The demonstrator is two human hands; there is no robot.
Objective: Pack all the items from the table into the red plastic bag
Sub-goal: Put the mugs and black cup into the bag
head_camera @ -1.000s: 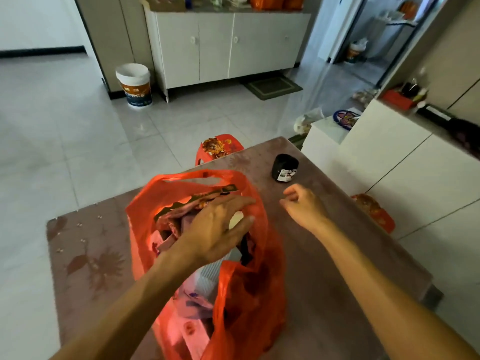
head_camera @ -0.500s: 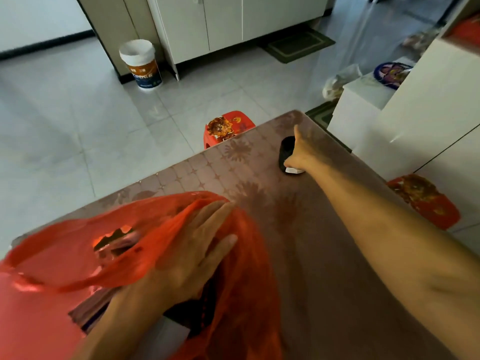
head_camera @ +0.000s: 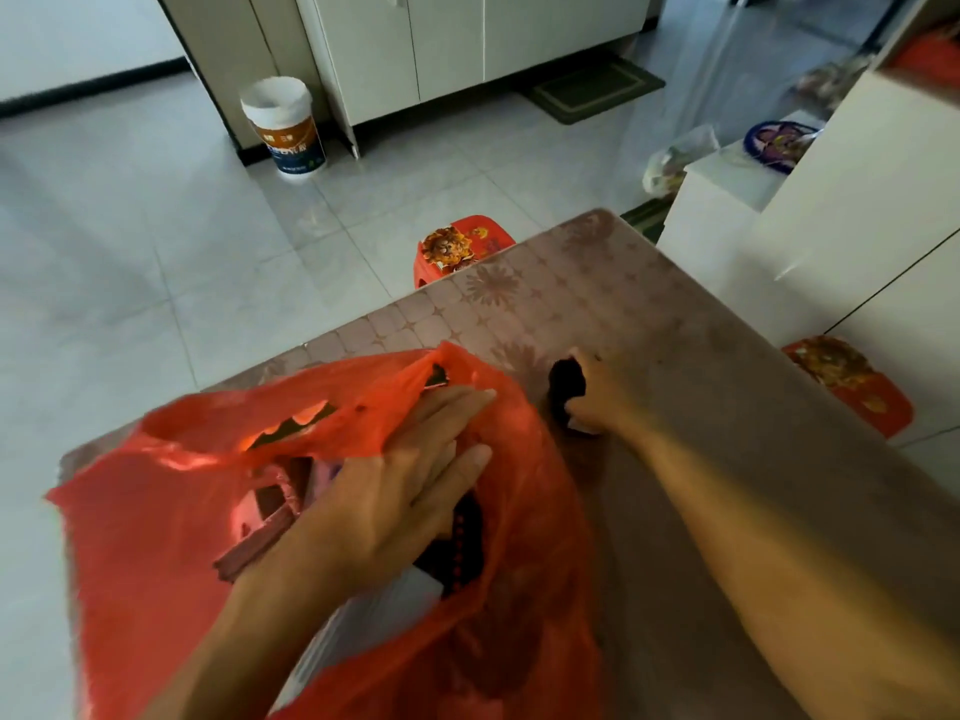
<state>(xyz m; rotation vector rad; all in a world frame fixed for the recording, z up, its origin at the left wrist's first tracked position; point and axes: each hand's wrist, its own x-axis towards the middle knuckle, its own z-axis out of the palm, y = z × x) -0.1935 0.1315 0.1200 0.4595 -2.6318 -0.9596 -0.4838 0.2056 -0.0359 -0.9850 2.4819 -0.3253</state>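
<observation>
A red plastic bag (head_camera: 156, 537) is seen on the near left part of the table (head_camera: 727, 407), its mouth gaping upward and its thin walls crumpled; it reaches to the table's left edge and toward the near edge, where it is cut off by the frame. Inside it, a brownish-purple packet (head_camera: 265, 532), a dark item with red dots (head_camera: 462, 543) and something pale (head_camera: 374, 610) are packed together. The left hand (head_camera: 395, 491) is laid flat across the bag's mouth, fingers extended and slightly spread, pressing on the contents and the red film rather than gripping anything. Just beyond the bag's right side, toward the middle of the tabletop, a small black container (head_camera: 566, 392) is enclosed by the right hand (head_camera: 602, 397), whose fingers are curled around it; a pale patch shows at its lower end, and whether it is lifted or resting on the patterned cloth cannot be told, since the area is blurred. Beyond the far edge of the table, a red stool (head_camera: 462, 246) with a floral print is partly tucked under, and a second red stool (head_camera: 852, 381) is seen past the right edge. A white bucket (head_camera: 283, 127) stands on the tiled floor beside a pale cabinet (head_camera: 467, 39).
</observation>
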